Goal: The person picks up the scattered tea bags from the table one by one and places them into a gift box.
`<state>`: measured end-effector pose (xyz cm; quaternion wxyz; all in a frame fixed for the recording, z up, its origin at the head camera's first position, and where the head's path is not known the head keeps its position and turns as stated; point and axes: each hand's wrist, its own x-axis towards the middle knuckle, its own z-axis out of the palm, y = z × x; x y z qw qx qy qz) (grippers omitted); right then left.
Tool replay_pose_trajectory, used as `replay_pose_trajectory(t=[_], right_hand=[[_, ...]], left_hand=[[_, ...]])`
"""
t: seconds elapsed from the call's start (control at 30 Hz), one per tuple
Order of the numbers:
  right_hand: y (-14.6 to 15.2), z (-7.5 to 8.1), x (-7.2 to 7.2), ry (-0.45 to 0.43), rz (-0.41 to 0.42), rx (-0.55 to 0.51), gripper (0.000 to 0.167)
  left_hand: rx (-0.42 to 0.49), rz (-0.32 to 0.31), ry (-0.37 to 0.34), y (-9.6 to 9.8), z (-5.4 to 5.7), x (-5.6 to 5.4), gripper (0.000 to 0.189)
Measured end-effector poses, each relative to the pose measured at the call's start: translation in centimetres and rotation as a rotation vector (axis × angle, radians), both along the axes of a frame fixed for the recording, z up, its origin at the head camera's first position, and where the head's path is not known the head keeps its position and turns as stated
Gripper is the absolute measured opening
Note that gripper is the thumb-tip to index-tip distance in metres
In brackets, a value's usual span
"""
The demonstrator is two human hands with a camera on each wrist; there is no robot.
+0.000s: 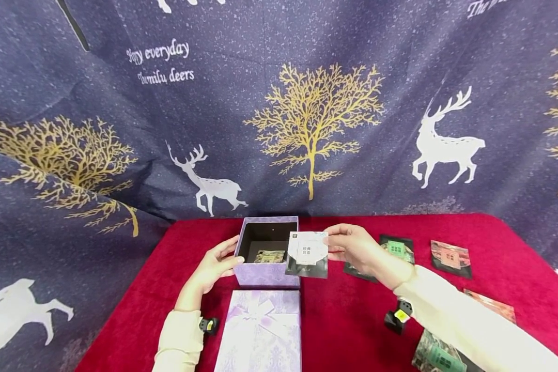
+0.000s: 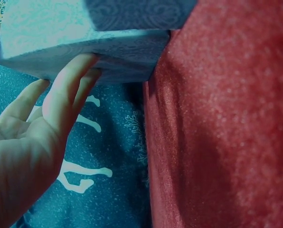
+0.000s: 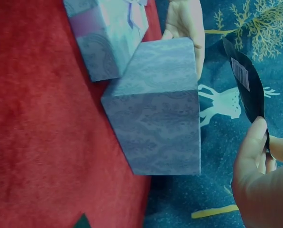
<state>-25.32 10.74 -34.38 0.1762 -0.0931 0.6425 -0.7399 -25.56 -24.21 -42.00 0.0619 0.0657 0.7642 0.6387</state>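
In the head view my right hand (image 1: 351, 245) pinches a flat white and dark tea packet (image 1: 307, 253) by its right edge. The packet hangs in front of the right side of an uncovered lilac box (image 1: 265, 276). Inside that box lies another packet (image 1: 270, 257), partly hidden. My left hand (image 1: 216, 263) rests against the box's left side, its thumb near the front corner. Fairly straight fingers (image 2: 68, 88) touch the patterned wall in the left wrist view. Seen from the right wrist, the packet's dark back (image 3: 246, 78) bears a barcode label.
A lilac lid with a bow (image 1: 262, 330) lies in front of the box. On the red cloth (image 1: 339, 320) to the right are several packets, including a green one (image 1: 397, 249), a red one (image 1: 451, 258) and another green one (image 1: 439, 356). A deer-patterned curtain (image 1: 204, 103) hangs behind.
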Motion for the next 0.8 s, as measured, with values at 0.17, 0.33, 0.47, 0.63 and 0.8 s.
replay_pose_trajectory(t=[0.17,0.33,0.47,0.63,0.8], right_hand=[[-1.3,0.2,-1.2,-0.006,-0.029,0.01,0.009],[-2.9,0.5,-2.3,-0.003,-0.054,0.02,0.009],[-4.0,0.8,-2.9,-0.003,-0.065,0.04,0.011],[-5.1,1.0,-3.6,-0.001,-0.073,0.057,0.015],[-5.8,0.8,-4.3,0.002,-0.078,0.081,0.019]], left_hand=[[0.005,-0.006,-0.003,0.0,-0.1,-0.1,0.066],[0.012,-0.007,-0.006,0.0,0.0,-0.1,0.066],[0.007,-0.009,-0.006,-0.1,0.0,-0.1,0.066],[0.01,-0.006,-0.004,-0.1,0.0,-0.1,0.066],[0.009,-0.001,-0.01,-0.1,0.0,-0.1,0.065]])
